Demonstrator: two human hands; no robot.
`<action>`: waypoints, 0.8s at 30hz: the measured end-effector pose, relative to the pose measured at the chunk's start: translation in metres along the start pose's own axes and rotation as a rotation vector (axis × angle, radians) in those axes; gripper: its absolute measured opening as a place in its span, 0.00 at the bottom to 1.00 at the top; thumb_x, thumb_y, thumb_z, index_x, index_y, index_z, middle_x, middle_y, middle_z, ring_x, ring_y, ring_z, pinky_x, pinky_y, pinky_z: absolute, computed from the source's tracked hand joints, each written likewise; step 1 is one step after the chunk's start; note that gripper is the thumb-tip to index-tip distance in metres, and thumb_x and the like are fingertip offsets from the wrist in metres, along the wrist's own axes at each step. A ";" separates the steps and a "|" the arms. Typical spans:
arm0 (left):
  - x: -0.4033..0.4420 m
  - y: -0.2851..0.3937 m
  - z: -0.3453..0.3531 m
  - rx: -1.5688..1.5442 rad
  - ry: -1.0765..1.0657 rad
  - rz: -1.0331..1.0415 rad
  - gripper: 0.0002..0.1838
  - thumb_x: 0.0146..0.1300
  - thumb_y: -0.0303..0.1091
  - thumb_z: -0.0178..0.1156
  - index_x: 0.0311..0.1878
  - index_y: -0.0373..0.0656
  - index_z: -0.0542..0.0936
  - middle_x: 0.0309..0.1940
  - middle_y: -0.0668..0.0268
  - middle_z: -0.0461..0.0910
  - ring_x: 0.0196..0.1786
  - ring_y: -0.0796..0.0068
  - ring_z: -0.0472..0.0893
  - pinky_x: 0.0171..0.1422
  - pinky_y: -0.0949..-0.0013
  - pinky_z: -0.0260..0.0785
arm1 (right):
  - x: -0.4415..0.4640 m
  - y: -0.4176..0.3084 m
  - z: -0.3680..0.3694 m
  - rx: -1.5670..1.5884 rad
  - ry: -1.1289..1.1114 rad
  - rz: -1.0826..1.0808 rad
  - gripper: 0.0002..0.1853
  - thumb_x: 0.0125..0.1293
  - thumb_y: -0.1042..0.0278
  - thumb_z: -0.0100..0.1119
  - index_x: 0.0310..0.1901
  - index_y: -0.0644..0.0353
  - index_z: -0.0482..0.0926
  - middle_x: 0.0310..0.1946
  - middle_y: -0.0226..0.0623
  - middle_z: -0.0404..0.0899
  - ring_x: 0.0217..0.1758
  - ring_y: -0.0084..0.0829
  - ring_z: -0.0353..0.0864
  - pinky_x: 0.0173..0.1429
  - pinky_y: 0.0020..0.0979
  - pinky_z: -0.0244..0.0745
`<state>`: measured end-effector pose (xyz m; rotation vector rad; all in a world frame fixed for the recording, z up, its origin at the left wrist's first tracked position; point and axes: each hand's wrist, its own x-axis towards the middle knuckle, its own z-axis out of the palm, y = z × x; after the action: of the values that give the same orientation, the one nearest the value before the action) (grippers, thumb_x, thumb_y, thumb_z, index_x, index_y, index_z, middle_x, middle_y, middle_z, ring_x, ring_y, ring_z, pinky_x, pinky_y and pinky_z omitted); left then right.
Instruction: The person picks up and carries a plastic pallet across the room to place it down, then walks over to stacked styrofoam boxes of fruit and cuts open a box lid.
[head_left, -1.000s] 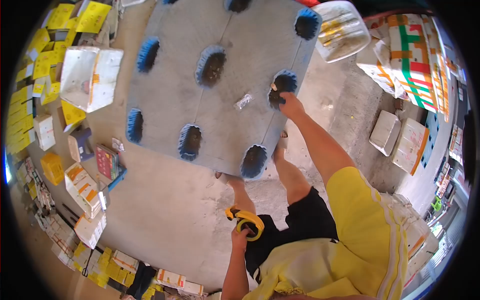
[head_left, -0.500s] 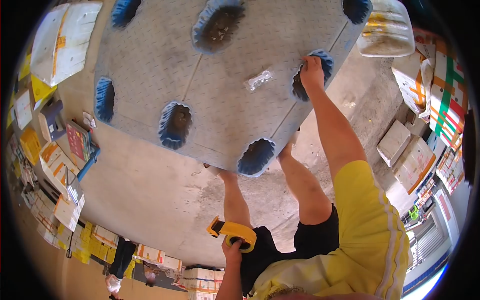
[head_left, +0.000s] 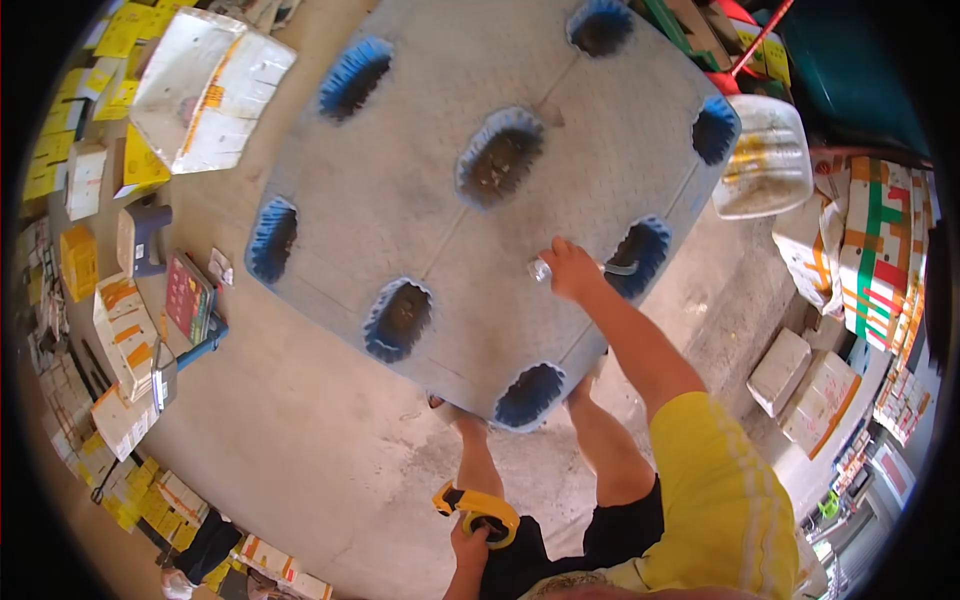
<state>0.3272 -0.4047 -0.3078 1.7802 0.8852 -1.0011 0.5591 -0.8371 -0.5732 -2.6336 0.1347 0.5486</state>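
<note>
A yellow tape dispenser is in my left hand, with the fingers wrapped round its lower side, over my dark shorts. My right hand is low over the grey pallet, its fingers closed on a crumpled piece of clear plastic. A pale strip shows on the other side of this hand, near a blue-edged hole. The fingertips are partly hidden.
Around the pallet are a white foam box, a pale plastic crate, stacked books, a purple stool and taped boxes. Another person's dark clothing shows at the lower left.
My right hand has left the pallet hole and moved inward to the clear plastic, closing on it. My left hand still holds the dispenser. The camera view has shifted.
</note>
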 end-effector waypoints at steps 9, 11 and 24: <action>-0.003 0.013 -0.010 0.021 0.026 0.093 0.19 0.46 0.28 0.59 0.44 0.35 0.78 0.33 0.60 0.81 0.39 0.68 0.81 0.48 0.69 0.71 | -0.014 -0.023 0.053 -0.145 -0.167 0.148 0.14 0.52 0.69 0.55 0.42 0.57 0.76 0.43 0.41 0.75 0.48 0.43 0.76 0.47 0.40 0.75; -0.001 0.004 -0.010 0.046 0.045 0.100 0.21 0.45 0.29 0.60 0.47 0.36 0.78 0.34 0.58 0.82 0.40 0.66 0.81 0.48 0.68 0.72 | -0.035 -0.062 0.038 0.029 -0.177 0.202 0.12 0.52 0.68 0.56 0.39 0.60 0.78 0.39 0.43 0.78 0.45 0.43 0.78 0.46 0.40 0.75; 0.000 -0.013 -0.049 -0.184 0.054 -0.008 0.22 0.45 0.30 0.61 0.47 0.37 0.78 0.33 0.58 0.82 0.33 0.67 0.82 0.36 0.67 0.76 | 0.223 -0.417 -0.185 0.397 0.817 -0.185 0.15 0.61 0.53 0.56 0.32 0.59 0.79 0.27 0.39 0.80 0.33 0.42 0.79 0.36 0.43 0.72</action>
<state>0.3286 -0.3549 -0.2988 1.6561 0.9862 -0.8513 0.9054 -0.5460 -0.3419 -2.2800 0.2153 -0.5798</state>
